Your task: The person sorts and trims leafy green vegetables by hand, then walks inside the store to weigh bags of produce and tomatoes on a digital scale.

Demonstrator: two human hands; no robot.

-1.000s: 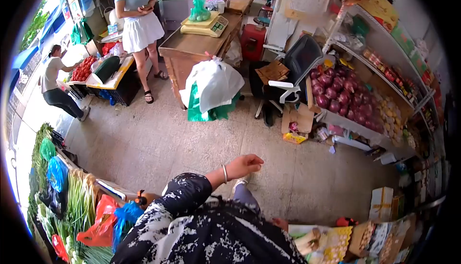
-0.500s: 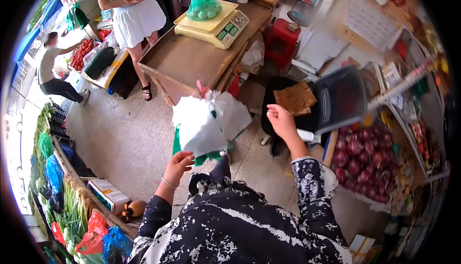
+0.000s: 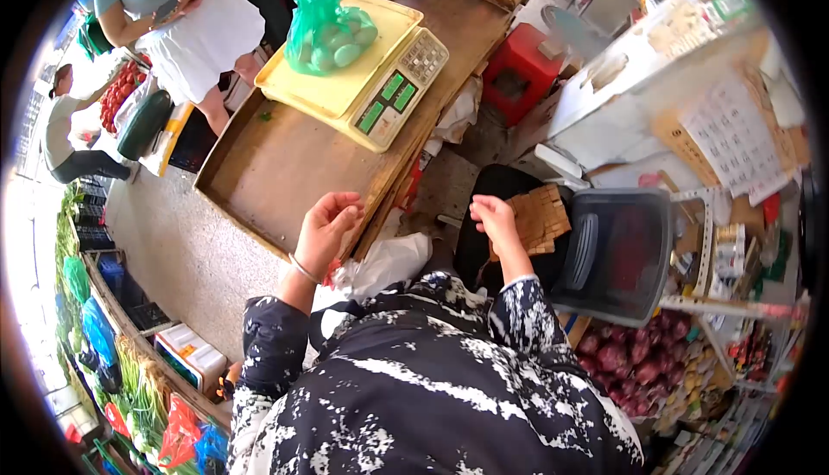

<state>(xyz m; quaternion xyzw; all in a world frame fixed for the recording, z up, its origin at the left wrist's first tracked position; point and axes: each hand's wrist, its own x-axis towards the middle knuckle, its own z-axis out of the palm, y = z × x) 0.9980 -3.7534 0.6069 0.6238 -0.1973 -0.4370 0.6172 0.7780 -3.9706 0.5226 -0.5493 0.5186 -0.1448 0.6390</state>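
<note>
My left hand (image 3: 324,235) is raised over the near edge of the wooden counter (image 3: 298,173), fingers curled with thumb and fingertips close together; whether something small is between them I cannot make out. Over the black chair with a wooden-bead mat (image 3: 542,218) is my right hand (image 3: 499,224), its fingers curled in as well. A yellow scale (image 3: 345,86) with lit green displays stands on the counter, bearing a green bag (image 3: 328,39) of round green items. White plastic bags (image 3: 393,263) hang below the counter edge, partly behind my left hand and body.
A person in a white skirt (image 3: 203,34) stands left of the counter; another person (image 3: 65,129) bends at a stall beyond. A red stool (image 3: 521,73) is right of the counter. Red onions (image 3: 635,358) lie at lower right, leafy vegetables (image 3: 142,384) at lower left.
The view has moved up to the counter, so scale and chair appear nearer. Both hands are now raised in front, closer together than half a second ago; the left is over the counter edge.
</note>
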